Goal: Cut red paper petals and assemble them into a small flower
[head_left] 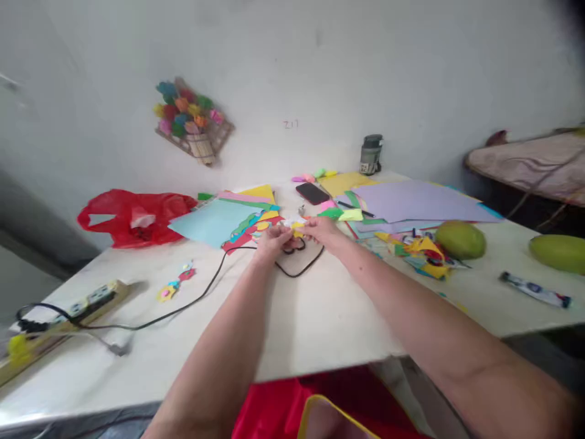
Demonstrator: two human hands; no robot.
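Both my arms reach to the middle of the white table (315,311). My left hand (273,239) and my right hand (321,230) meet there, fingers closed on a small yellow paper piece (298,230). A bit of white shows just behind it, too blurred to make out. Below the fingertips are black loops (297,246), which look like scissor handles; whether my left hand touches them I cannot tell. A black cable (183,311) runs under my wrists from the left. Colored paper scraps (242,235) lie beside my left hand.
A power strip (86,305) and red plastic bag (132,210) are at left, near small paper flowers (168,291). Behind are a phone (312,194) and dark bottle (371,155). Purple paper (415,201), scraps (427,253), green mangoes (460,239) and a tube (534,289) lie right.
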